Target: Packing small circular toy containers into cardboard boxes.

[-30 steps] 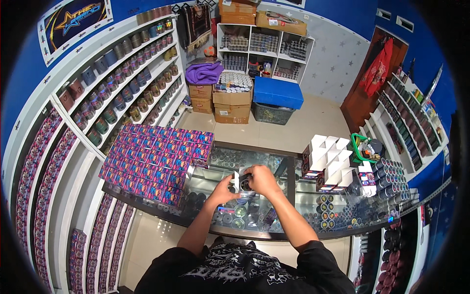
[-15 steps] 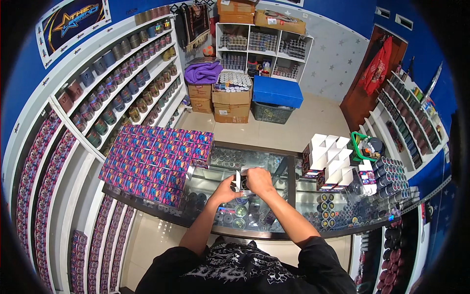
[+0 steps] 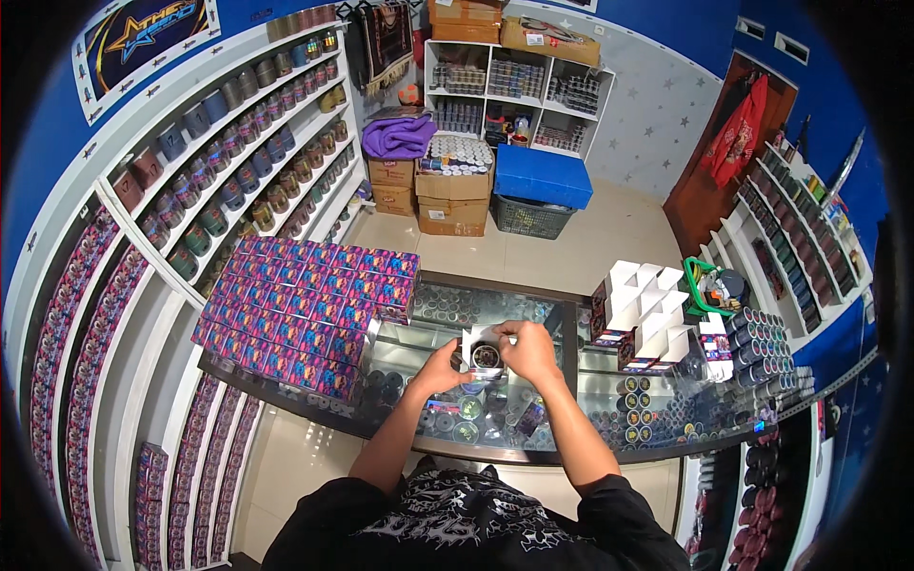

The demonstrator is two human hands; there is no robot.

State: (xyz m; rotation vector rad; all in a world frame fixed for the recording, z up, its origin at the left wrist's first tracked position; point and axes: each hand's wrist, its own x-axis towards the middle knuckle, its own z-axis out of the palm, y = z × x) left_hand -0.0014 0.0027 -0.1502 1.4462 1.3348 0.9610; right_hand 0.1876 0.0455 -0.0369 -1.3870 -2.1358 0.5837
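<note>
A small open box [image 3: 482,335] with a white inside stands upright over the glass counter, and a round dark spool [image 3: 486,357] with a pale rim shows in its mouth. My left hand [image 3: 438,372] grips the box's left side, thumb toward the near edge. On the other side, my right hand [image 3: 531,353] pinches the upper right edge by the white flap, its fingers curled. The box's lower part is hidden. Left of my hands, many closed patterned boxes [image 3: 303,314] are packed in rows on the glass counter [image 3: 428,335].
Open white-flapped boxes [image 3: 640,309] stand at the right, beside a green basket [image 3: 706,285] and stacked spools [image 3: 759,341]. More spools [image 3: 633,409] show at the counter's right. Shelves of spools [image 3: 233,157] line the left wall. Beyond the counter are cardboard boxes [image 3: 455,214] and a blue-lidded crate [image 3: 538,181].
My right hand has moved from over the box to its right edge, uncovering the spool inside. The left hand stays at the box's left side.
</note>
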